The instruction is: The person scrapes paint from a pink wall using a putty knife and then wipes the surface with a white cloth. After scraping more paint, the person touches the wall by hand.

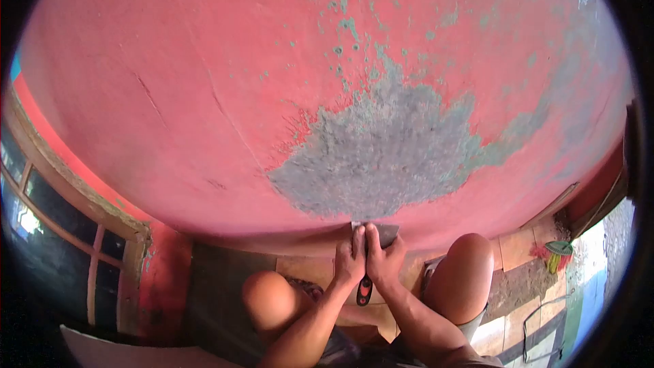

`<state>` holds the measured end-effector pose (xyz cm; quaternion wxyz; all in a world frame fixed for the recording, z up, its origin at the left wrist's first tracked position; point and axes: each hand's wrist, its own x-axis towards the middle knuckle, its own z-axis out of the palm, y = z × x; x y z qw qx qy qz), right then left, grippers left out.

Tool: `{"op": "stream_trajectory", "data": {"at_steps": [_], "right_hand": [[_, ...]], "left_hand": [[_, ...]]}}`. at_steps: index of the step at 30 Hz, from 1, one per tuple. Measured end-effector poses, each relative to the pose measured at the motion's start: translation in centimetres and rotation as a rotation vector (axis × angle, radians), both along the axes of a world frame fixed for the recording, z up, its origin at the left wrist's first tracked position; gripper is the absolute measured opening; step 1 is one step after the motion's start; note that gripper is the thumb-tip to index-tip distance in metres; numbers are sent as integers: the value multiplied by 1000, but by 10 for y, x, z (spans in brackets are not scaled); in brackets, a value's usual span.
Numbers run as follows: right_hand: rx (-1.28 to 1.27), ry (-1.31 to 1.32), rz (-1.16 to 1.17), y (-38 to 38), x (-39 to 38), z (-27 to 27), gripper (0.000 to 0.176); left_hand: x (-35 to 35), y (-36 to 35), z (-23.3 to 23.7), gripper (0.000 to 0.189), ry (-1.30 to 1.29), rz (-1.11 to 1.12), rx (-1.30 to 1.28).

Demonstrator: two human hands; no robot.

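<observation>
A putty knife [387, 234] with a wide metal blade and a black-and-red handle is in both my hands, low at the wall. My left hand [349, 259] is closed on its left side, thumb laid along the blade. Closed on the other side, my right hand [385, 260] presses its thumb beside the left one. The handle's end hangs below my hands. The blade's edge is at the pink wall [184, 95], just under a bare grey patch [388, 150] with ragged, peeled borders. Most of my fingers are hidden behind the blade and handle.
My bent knees [272, 300] frame my arms. A wood-framed window [65, 211] is at the left. A green-and-red broom head [558, 251] lies to the right, near the tiled floor [518, 249]. Green flecks of older paint show higher up the wall.
</observation>
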<state>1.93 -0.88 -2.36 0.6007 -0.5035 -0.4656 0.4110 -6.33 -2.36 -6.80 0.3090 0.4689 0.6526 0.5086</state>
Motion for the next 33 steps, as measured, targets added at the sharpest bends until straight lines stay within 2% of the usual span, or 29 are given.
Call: {"op": "stream_trajectory", "data": {"at_steps": [3, 4, 7, 8, 12, 15, 16, 20, 22, 25, 26, 29, 30, 33], "right_hand": [[-48, 8, 14, 0, 3, 9, 29], [-42, 0, 10, 2, 3, 19, 29], [-49, -45, 15, -1, 2, 0, 29], [-32, -62, 22, 1, 2, -4, 29], [-26, 90, 8, -2, -3, 5, 27], [-45, -33, 35, 3, 3, 7, 27], [-55, -43, 48, 2, 3, -1, 28], [-23, 7, 2, 1, -4, 1, 29], [-47, 20, 13, 1, 0, 19, 28], [-28, -83, 5, 0, 1, 1, 27], [-15, -1, -2, -1, -2, -13, 28], [-79, 64, 40, -4, 0, 7, 28], [-77, 70, 29, -4, -1, 2, 27], [-98, -34, 32, -3, 1, -7, 26]], "left_hand": [[0, -1, 1, 52, -67, 3, -6], [3, 0, 25, 53, -93, -13, 32], [-2, 1, 10, 53, -116, -51, 24], [-3, -1, -4, 52, -35, -26, 0], [-2, 2, 5, 56, -82, -8, 56], [-3, 4, 5, 57, -160, -6, 47], [-3, 0, 6, 50, -94, -25, -49], [-4, 2, 4, 54, -128, -21, 16], [-2, 3, 24, 59, -129, -24, 57], [-1, 0, -1, 58, -96, 24, -14], [-4, 0, -9, 56, -100, -3, -61], [-6, -3, -1, 56, -91, -27, -93], [-2, -3, -1, 56, -100, 23, -32], [-2, -3, -3, 57, -176, 3, -10]]}}
